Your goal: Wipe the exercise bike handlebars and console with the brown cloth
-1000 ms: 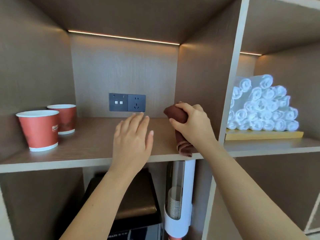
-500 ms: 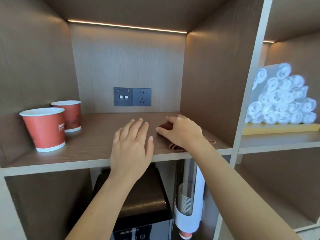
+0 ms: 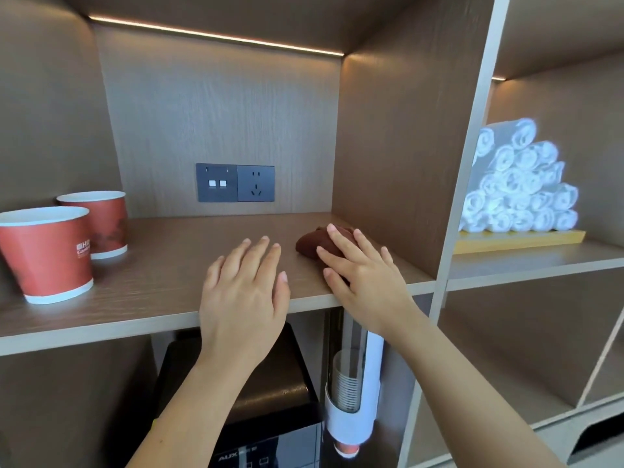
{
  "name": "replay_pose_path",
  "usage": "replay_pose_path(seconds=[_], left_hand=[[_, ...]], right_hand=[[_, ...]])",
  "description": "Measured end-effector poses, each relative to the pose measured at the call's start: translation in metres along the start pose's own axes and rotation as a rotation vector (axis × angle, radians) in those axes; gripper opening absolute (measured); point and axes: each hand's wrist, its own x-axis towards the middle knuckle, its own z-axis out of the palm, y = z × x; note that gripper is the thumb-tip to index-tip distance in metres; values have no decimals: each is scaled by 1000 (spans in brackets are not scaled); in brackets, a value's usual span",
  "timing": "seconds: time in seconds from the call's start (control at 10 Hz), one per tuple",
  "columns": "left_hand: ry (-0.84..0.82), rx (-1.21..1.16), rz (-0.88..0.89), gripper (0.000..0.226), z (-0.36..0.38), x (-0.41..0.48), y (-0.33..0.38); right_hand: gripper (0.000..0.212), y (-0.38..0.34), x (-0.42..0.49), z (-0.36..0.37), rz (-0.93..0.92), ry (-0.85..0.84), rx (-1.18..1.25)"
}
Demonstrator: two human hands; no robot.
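Head view: right hand point(image 3: 366, 278) lies flat on the brown cloth point(image 3: 312, 243), fingers point(image 3: 339, 236) spread and open, not gripping, just pressing it to the shelf point(image 3: 162, 265) by the right divider. Likely setting it down or about to bunch it for pickup; cannot tell which. Left hand point(image 3: 244, 292) hovers palm-down over the shelf edge, fingers open, holding nothing, probably ready to help. No exercise bike in view, so no wiping is happening here. Two red paper cups point(image 3: 50, 251) stand at left, white print partly readable, starts "H". Socket panel point(image 3: 235, 182) on back wall. Rolled white towels point(image 3: 516, 190) stacked in next compartment. Below: cup dispenser point(image 3: 353, 386) and dark machine point(image 3: 270, 400) marked "AUX".
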Motion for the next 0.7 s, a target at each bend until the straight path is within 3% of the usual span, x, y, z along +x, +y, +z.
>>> replay_pose_path(seconds=[0.3, 0.5, 0.7], left_hand=[[41, 8, 5, 48, 1, -4, -3], [39, 10, -9, 47, -5, -9, -10], [55, -5, -67, 40, -16, -18, -25]], right_hand=[[55, 31, 27, -6, 228, -193, -12], [52, 30, 25, -6, 256, -140, -65], [46, -19, 13, 4, 138, 107, 105]])
